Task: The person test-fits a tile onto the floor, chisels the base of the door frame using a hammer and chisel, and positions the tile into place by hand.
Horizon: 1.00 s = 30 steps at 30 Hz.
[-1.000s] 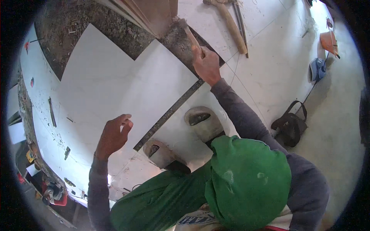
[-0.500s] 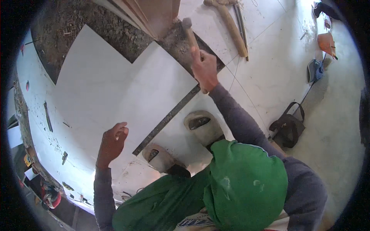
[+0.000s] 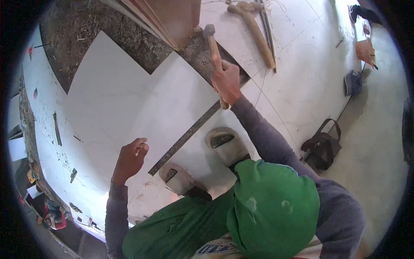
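My right hand [image 3: 226, 80] is closed round the wooden handle of a hammer [image 3: 211, 43]. The hammer's head points away from me, beside a strip of bare dirt, and the handle's butt pokes out below my fist. A large white floor tile [image 3: 129, 95] with a notch cut from its far side lies in front of me, a dark gap along its right edge. Over the tile's near left part hovers my left hand [image 3: 130, 159], its fingers curled toward the thumb; I see nothing in them. Both my shoes [image 3: 226, 144] stand on the white floor right of the gap.
Brown wood panelling [image 3: 179, 21] rises from rough dirt [image 3: 112, 21] at the far side. A mallet [image 3: 254, 36] and a dark rod [image 3: 266, 28] lie on tiles beyond my right hand. Further right are a black bag [image 3: 321, 146], a blue cap [image 3: 352, 82] and another person's foot [image 3: 354, 14].
The hammer has turned slightly in my right hand, its butt swinging left and nearer to me. My left hand stays over the tile, still curled. The whole view has shifted a little.
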{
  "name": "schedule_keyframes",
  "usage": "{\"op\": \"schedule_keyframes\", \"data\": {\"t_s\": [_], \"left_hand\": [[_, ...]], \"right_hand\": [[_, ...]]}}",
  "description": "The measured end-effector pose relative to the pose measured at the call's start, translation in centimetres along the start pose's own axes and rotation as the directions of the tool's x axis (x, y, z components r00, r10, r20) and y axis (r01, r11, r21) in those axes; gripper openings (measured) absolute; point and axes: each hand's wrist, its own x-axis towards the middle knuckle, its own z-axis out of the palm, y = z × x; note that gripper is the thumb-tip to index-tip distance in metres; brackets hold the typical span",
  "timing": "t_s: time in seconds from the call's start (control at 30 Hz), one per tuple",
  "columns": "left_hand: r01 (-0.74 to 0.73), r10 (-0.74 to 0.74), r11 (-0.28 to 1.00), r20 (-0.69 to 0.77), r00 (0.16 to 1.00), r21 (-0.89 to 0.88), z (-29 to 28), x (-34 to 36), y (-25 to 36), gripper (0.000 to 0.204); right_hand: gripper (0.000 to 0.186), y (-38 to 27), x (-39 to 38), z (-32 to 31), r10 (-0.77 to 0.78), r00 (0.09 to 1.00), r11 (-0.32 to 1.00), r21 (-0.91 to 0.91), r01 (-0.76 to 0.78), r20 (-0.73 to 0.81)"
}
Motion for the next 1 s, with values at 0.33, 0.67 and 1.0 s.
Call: {"op": "schedule_keyframes", "data": {"t_s": [0.33,0.67,1.0], "left_hand": [[-0.125,0.121,0.983,0.038,0.992,0.132,0.6,0.1,-0.8,0.044],[-0.479,0.48,0.841,0.062,0.875,0.253,0.1,7.9,6.3,0.029],[-0.461,0.55,0.834,-0.518,0.656,0.302,9.2,30.2,20.3,0.056]], "right_hand": [[0.069,-3.7,-1.0,-1.1,0.119,0.99,0.985,0.116,-0.128,0.081],[0.049,-2.9,-9.2,-8.9,-0.041,0.985,0.976,-0.204,0.076,0.169],[0.045,-1.9,-16.7,-14.9,0.093,0.995,0.972,-0.214,-0.096,-0.024]]}}
